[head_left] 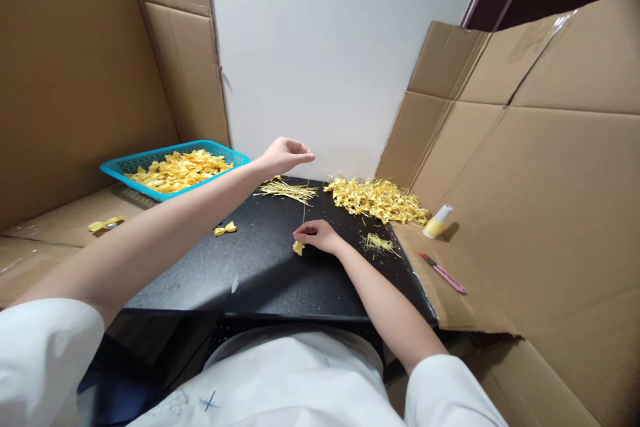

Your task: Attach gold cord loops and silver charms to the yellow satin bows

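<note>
My left hand [287,155] is raised above the far part of the black table [210,280], thumb and fingertips pinched on the upper end of a thin cord [305,210]. The cord runs taut down to my right hand [321,237]. That hand's fingers are closed on a small yellow bow [299,249], low over the tabletop; part of the bow is hidden behind the fingertips. To the left lies another yellow bow [225,229]. A bundle of yellow ties [289,191] rests behind my hands.
A blue basket [163,196] full of yellow bows stands at left, near a loose bow [107,224]. At right are a heap of yellow bows [377,199], thread scraps [380,244], a thread cone [438,221] and a pink cutter [444,273]. Cardboard walls [545,180] flank the table.
</note>
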Motion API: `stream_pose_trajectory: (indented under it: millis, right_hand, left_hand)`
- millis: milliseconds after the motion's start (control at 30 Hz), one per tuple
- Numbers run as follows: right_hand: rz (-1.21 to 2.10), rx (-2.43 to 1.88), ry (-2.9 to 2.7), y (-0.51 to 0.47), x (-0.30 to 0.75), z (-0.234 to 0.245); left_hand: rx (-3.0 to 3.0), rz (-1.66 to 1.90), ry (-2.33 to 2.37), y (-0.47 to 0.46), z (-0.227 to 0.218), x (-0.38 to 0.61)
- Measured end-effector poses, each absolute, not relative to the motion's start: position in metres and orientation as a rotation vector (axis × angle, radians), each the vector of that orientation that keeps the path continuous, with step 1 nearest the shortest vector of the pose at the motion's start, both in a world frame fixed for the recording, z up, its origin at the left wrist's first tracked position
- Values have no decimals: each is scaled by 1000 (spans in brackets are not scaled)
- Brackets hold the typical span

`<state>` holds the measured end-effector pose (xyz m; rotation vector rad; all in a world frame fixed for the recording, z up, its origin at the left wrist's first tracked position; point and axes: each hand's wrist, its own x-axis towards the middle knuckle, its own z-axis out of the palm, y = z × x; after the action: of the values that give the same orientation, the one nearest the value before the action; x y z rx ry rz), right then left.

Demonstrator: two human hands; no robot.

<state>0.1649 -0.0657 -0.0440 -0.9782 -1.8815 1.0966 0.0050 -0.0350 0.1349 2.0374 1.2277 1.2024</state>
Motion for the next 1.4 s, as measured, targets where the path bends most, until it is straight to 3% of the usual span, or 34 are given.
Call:
stream_pose_trajectory:
  millis: [200, 400, 700, 933, 1400]
  right_hand:
    - [1011, -975, -1991, -70, 175, -33]
    - [1073, -1026, -2034, -71, 182, -25]
    - [1145, -1029, -2010, -66, 188, -28]
    - [1155, -1073, -2026, -62, 189, -30]
    - [1257, -1086, -2086, -59, 191, -30]
  left_hand:
    - [2108, 1232, 1468, -11, 103, -18]
    - [2306, 1024, 1597, -13, 47, -63]
    - [2787, 557, 856, -65, 1, -25]
    - [2908, 445, 829, -63, -7, -24]
    - [3011, 186, 1393, 2, 19, -146]
